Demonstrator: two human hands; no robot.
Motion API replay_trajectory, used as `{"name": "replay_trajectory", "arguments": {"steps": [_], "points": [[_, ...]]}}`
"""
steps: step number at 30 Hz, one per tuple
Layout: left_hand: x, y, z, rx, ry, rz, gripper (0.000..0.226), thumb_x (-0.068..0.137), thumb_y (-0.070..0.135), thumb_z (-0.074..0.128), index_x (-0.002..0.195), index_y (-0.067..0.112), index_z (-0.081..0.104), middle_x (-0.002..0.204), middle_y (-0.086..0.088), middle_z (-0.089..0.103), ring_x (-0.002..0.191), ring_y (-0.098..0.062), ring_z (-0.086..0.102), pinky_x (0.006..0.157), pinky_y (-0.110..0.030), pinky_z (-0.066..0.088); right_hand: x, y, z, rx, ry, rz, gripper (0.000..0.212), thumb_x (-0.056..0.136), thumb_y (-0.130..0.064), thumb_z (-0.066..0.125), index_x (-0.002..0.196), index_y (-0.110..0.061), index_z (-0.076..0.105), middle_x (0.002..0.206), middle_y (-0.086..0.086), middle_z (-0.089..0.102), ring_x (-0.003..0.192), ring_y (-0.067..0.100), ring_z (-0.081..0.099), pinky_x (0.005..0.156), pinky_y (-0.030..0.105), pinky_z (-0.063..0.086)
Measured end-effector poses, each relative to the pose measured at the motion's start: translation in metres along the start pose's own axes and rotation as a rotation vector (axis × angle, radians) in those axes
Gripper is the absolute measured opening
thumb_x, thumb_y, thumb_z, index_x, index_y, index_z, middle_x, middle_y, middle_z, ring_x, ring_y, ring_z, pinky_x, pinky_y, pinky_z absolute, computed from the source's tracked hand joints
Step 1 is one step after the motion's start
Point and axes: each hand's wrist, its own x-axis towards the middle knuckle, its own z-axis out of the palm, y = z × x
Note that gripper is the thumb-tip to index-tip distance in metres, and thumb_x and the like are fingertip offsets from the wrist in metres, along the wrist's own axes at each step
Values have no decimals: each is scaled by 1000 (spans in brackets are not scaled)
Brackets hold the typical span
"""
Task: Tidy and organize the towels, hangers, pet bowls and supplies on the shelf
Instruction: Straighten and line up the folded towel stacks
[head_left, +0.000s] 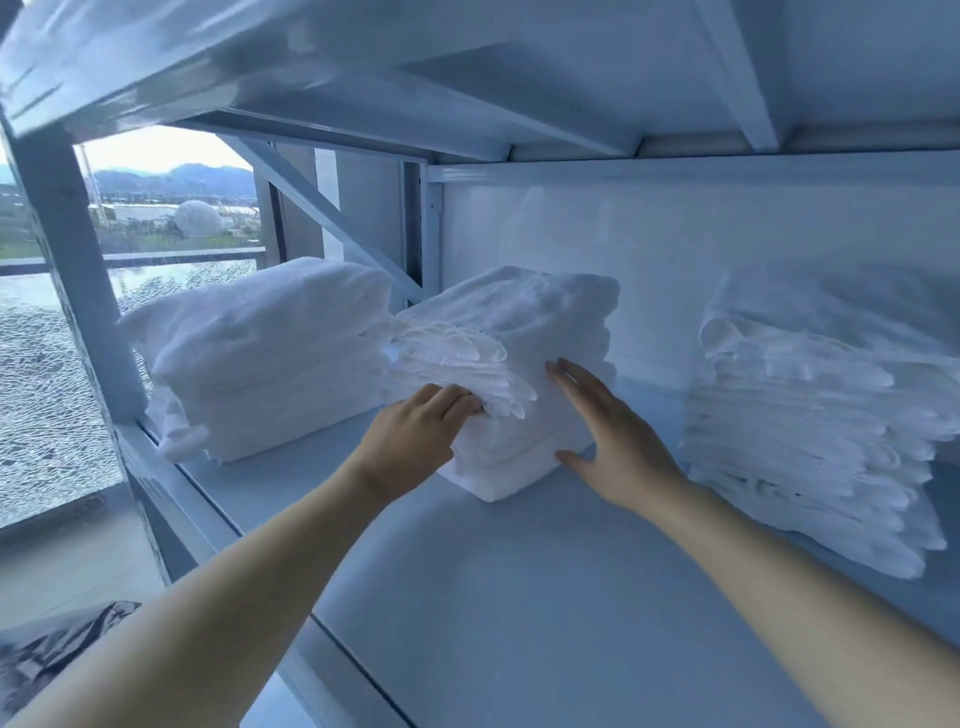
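Three piles of folded white towels stand on a white metal shelf (519, 597). The middle pile (519, 332) sits slightly askew, its loose edges fanning out to the front left. My left hand (415, 436) presses against the pile's left front face, fingertips tucked among the towel edges. My right hand (613, 441) lies flat with straight fingers against the pile's right side, thumb low near the base. A thicker pile (270, 353) stands to the left, and a taller, leaning pile (810, 426) stands to the right.
The shelf above (467, 67) hangs low over the piles. A white upright post (67, 280) and a diagonal brace (322, 213) frame the left end. Beyond them is a window with cracked glass (41, 395). A dark crumpled thing (52, 649) lies at the lower left.
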Motion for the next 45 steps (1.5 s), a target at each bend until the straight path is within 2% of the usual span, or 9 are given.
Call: {"name": "replay_trajectory", "arguments": {"steps": [8, 12, 16, 21, 25, 28, 33, 42, 45], "points": [[-46, -6, -44, 52, -15, -66, 45, 59, 2, 62, 101, 17, 53, 92, 4, 66, 80, -15, 61, 44, -22, 47, 7, -20, 10, 15, 24, -149, 104, 71, -25, 79, 144, -40, 7, 156, -11, 4, 140, 16, 21, 96, 30, 40], [-63, -8, -65, 91, -62, -95, 58, 50, 5, 75, 101, 19, 50, 91, 4, 66, 78, -14, 63, 45, -20, 44, 5, -35, 23, 87, 50, -213, 100, 73, -24, 78, 146, -37, 11, 155, -13, 3, 139, 16, 21, 96, 22, 30], [-74, -6, -78, 116, -89, -106, 63, 49, 4, 76, 105, 18, 49, 98, 4, 64, 88, -11, 56, 50, -19, 45, 4, -43, 31, 136, 62, -247, 97, 75, -23, 76, 146, -37, 12, 155, -13, 3, 138, 19, 27, 96, 27, 35], [-79, 9, -74, 105, -72, -185, 69, 49, 1, 76, 112, 16, 52, 110, 2, 63, 103, -10, 50, 74, -21, 45, -1, -43, 35, 188, 91, -213, 95, 74, -18, 77, 145, -35, 15, 154, -11, 6, 135, 16, 28, 96, 24, 30], [-76, 12, -71, 43, -64, -279, 70, 42, -3, 78, 105, 17, 55, 104, 3, 65, 99, -10, 50, 58, -20, 51, -1, -43, 37, 209, 79, -208, 96, 75, -16, 76, 144, -38, 13, 152, -17, 4, 133, 16, 30, 99, 23, 29], [-72, 9, -75, 42, -96, -300, 72, 38, -1, 79, 102, 18, 52, 100, 4, 66, 95, -9, 50, 49, -20, 49, 1, -45, 38, 218, 79, -206, 96, 74, -14, 76, 145, -37, 16, 155, -10, 8, 133, 19, 31, 101, 27, 32], [-81, 3, -84, 45, -137, -296, 69, 42, -1, 79, 101, 20, 50, 99, 4, 66, 88, -16, 64, 49, -22, 52, 1, -56, 43, 221, 87, -210, 96, 73, -12, 76, 145, -35, 18, 156, -6, 10, 133, 22, 33, 100, 30, 36], [-104, -12, -111, 141, -173, -319, 66, 40, -1, 80, 98, 15, 52, 97, 2, 64, 87, -13, 57, 45, -21, 47, 13, -91, 57, 267, 65, -270, 92, 75, -10, 75, 145, -32, 20, 155, 1, 13, 131, 26, 34, 99, 30, 36], [-109, -19, -112, 161, -184, -341, 65, 41, -3, 79, 99, 13, 53, 98, 0, 64, 80, -17, 62, 44, -23, 48, 17, -98, 61, 262, 61, -273, 93, 75, -12, 75, 145, -34, 18, 155, 1, 14, 127, 27, 36, 98, 32, 38]]}}
